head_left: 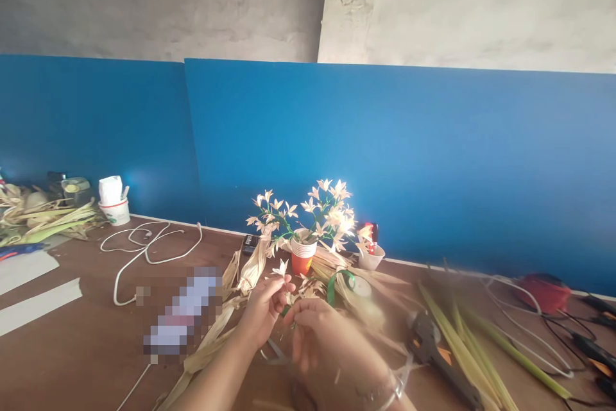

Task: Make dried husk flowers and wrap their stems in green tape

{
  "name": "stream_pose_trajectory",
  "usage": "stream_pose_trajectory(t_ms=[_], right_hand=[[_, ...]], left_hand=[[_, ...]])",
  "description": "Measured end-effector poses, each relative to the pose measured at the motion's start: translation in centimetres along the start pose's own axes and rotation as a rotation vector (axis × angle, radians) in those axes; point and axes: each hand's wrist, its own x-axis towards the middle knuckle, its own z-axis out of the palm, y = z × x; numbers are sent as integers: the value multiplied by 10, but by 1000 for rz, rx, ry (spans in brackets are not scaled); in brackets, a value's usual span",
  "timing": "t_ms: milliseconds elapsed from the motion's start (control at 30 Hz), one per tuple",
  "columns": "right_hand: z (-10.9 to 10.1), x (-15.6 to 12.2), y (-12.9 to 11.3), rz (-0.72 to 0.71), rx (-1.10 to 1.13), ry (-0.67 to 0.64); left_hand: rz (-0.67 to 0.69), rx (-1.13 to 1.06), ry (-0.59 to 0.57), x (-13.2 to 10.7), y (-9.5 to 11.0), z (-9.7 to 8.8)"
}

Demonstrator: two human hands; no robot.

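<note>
On the counter (58, 376), a flower spray (337, 215) stands in an orange cup (303, 262), seemingly for support, and before the cup the right hand (317, 331) curls its fingers, gap and hold unclear, while the left hand (264, 305) pinches a small blossom (280, 267) between closed fingertips, probably to steady it.

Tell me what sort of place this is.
Probably a craft workspace: a glue gun lies on the brown table, along with dried husks and a spray of pale, handmade-looking flowers.
</note>
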Motion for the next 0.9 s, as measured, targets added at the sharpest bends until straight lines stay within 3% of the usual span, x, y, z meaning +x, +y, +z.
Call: stream_pose_trajectory(t_ms=[900], right_hand=[[-6, -2, -3, -10, -76, 42]], left_hand=[[-61, 16, 10, 0, 1, -3]])
